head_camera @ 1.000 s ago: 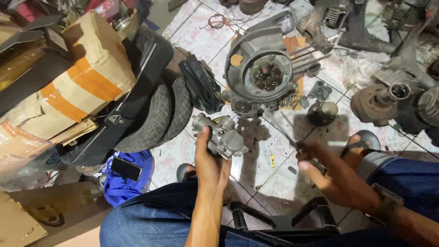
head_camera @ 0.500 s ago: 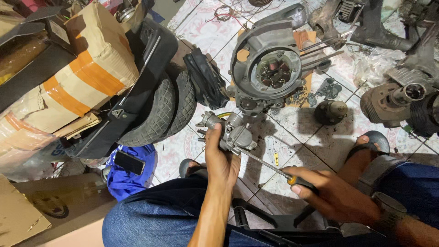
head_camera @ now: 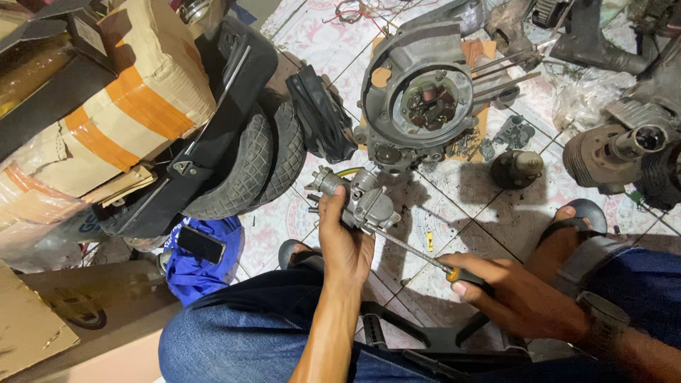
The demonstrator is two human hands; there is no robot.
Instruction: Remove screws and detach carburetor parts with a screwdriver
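My left hand [head_camera: 343, 241] grips a small grey metal carburetor [head_camera: 358, 198] above the tiled floor, between my knees. My right hand [head_camera: 514, 298] holds a screwdriver [head_camera: 418, 252] by its black and orange handle. The long steel shaft runs up and left, and its tip meets the underside of the carburetor. A large grey engine casing [head_camera: 425, 92] with a round opening lies on the floor just beyond the carburetor.
Two small tyres [head_camera: 262, 163] and a black panel [head_camera: 213, 135] lean at the left, beside a taped cardboard box [head_camera: 135, 92]. A phone [head_camera: 201, 244] lies on blue cloth. An engine cylinder [head_camera: 617, 152], a round metal part [head_camera: 518, 169] and loose small parts lie at the right.
My right hand picked up the screwdriver and brought its tip to the carburetor. My left hand kept hold of the carburetor and drew it slightly nearer.
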